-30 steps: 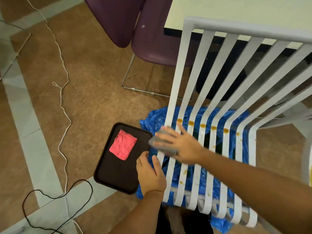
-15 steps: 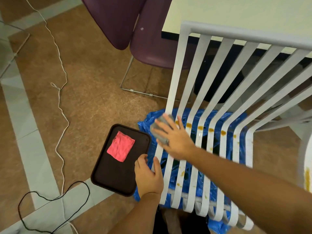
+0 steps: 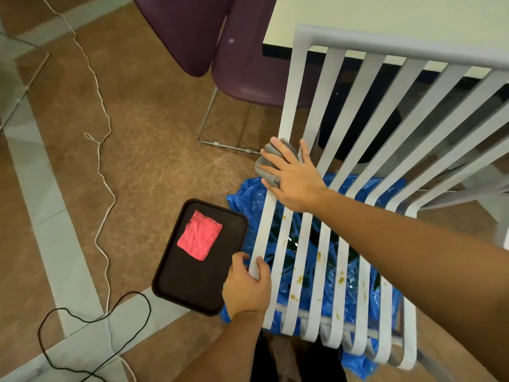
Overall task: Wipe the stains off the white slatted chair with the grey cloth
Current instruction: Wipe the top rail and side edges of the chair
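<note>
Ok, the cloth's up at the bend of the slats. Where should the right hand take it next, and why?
Probably draw the grey cloth under the right hand down along the seat slats: brownish stains dot the white slatted chair below it, and the left hand grips the outer slat, steadying it.

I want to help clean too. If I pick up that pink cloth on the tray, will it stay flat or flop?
It would probably flop: the pink cloth looks thin and wrinkled, lying flat on the brown tray. It's likely light and soft, so it shouldn't break or roll. Pushed, it may bunch up rather than slide.
</note>
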A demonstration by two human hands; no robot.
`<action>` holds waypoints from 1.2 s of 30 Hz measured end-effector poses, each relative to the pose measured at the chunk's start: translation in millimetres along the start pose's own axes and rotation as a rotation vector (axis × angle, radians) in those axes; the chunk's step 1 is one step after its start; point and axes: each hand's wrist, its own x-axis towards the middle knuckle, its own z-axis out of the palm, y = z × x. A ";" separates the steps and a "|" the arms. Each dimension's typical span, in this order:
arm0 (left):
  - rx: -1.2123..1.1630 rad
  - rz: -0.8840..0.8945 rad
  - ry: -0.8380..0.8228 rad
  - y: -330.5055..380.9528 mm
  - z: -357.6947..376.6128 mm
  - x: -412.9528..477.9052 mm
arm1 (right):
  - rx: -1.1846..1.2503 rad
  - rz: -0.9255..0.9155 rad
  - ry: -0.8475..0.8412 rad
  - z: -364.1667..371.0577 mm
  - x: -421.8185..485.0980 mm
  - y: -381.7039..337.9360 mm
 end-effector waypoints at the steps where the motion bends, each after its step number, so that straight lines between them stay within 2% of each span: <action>1: 0.002 -0.001 -0.001 0.3 -0.2 -0.3 | 0.060 0.019 -0.019 3.2 -5.5 -9.0; 5: -0.061 -0.038 -0.001 6.0 -4.0 -1.3 | 0.366 0.032 -0.128 22.4 -58.9 -66.1; 8: -0.085 -0.098 -0.071 6.5 -7.6 -0.3 | 0.639 -0.029 -0.204 27.9 -107.5 -109.3; 11: -0.116 -0.099 -0.070 4.9 -9.7 0.8 | 0.810 -0.120 -0.264 26.0 -125.5 -108.5; 13: -0.128 -0.057 -0.062 5.7 -8.8 2.0 | 0.739 -0.233 -0.296 22.1 -120.6 -92.9; 17: -0.189 -0.065 -0.016 10.5 -6.3 2.1 | 0.417 -0.411 -0.276 19.4 -83.7 -56.3; 22: -0.116 -0.054 -0.016 8.0 -2.8 1.9 | 0.079 -0.128 -0.126 7.6 -15.7 0.4; 24: -0.090 -0.037 -0.027 5.6 -1.5 2.2 | 0.048 -0.027 -0.085 4.6 -8.5 -3.7; 26: -0.074 -0.033 -0.028 4.0 -0.1 2.1 | 0.141 -0.027 -0.100 8.6 -19.3 -21.5; 30: -0.070 0.017 -0.009 1.2 1.6 2.7 | 0.348 -0.372 -0.252 25.3 -77.0 -57.2; 33: -0.068 0.021 -0.026 0.6 2.1 3.0 | 0.209 -0.446 -0.213 26.2 -75.8 -49.8; 36: -0.038 0.027 -0.028 0.5 0.9 2.9 | 0.016 -0.357 -0.171 10.4 -34.9 -18.0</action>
